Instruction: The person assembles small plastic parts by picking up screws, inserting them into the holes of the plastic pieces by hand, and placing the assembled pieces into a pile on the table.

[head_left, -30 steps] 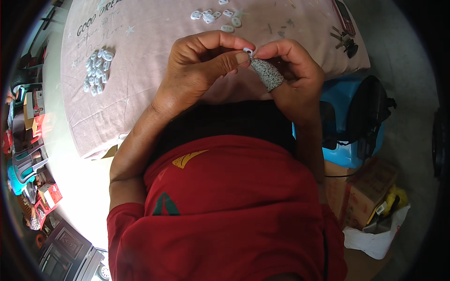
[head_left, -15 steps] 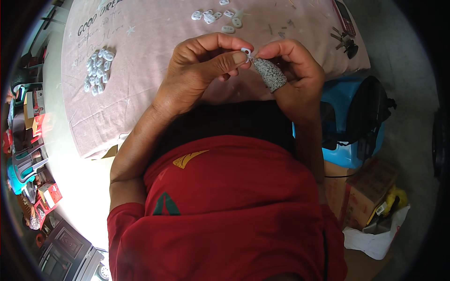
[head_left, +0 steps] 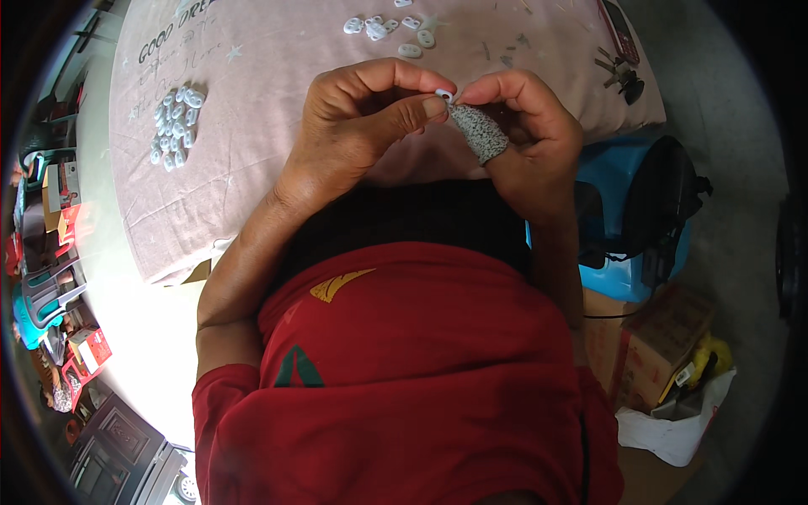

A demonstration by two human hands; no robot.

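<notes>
Between thumb and index finger, my left hand (head_left: 362,118) pinches a small white plastic piece (head_left: 444,95) with a hole in it. My right hand (head_left: 539,143) meets it from the other side, its thumb wrapped in a speckled grey cover (head_left: 481,133). The right thumb and index fingertips come together at the edge of the white piece; whatever is between them is too small to make out. Both hands are above the near part of the pink cloth. Beyond them lies a loose group of similar white pieces (head_left: 375,29), and a larger pile (head_left: 178,126) sits to the left.
A pink printed cloth (head_left: 278,50) covers the work surface. At its far right lie a phone (head_left: 619,29) and keys (head_left: 621,77). A blue stool-like thing (head_left: 619,278) with a black bag (head_left: 665,202) stands right, above cardboard boxes (head_left: 661,345). Chairs (head_left: 50,295) are far left.
The white piece has tilted slightly between my fingers. My covered right thumb has shifted a little to the left; both hands otherwise stay in place.
</notes>
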